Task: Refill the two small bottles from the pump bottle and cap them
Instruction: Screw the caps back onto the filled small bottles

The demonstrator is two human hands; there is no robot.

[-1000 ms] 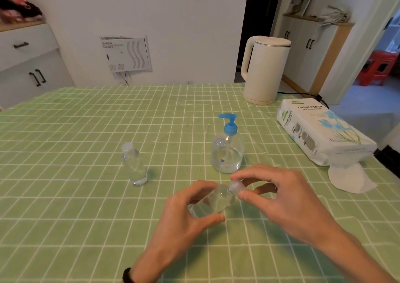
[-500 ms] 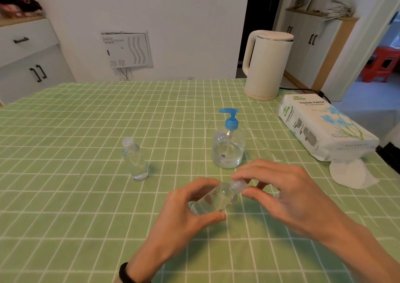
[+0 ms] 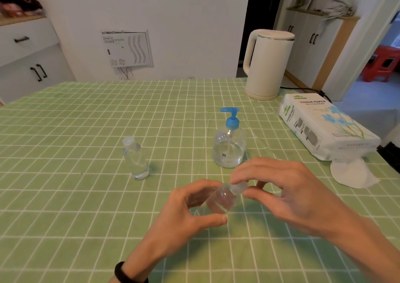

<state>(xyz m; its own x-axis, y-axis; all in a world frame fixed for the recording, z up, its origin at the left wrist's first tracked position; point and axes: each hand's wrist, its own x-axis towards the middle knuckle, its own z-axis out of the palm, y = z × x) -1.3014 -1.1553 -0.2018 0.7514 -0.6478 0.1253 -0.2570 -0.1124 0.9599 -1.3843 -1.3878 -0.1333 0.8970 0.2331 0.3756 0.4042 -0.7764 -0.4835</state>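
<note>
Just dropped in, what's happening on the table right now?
The left hand grips a small clear bottle, tilted over the green checked tablecloth, while the right hand pinches its cap. Whether the cap is going on or off cannot be told. The second small bottle stands capped to the left, and the pump bottle stands just beyond the hands.

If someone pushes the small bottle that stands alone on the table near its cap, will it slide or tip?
Probably tip: the standing small bottle is tall and narrow on a small base. The tablecloth under it likely adds friction, hindering sliding. It looks like clear plastic with some liquid, so probably light and hardly fragile.
</note>
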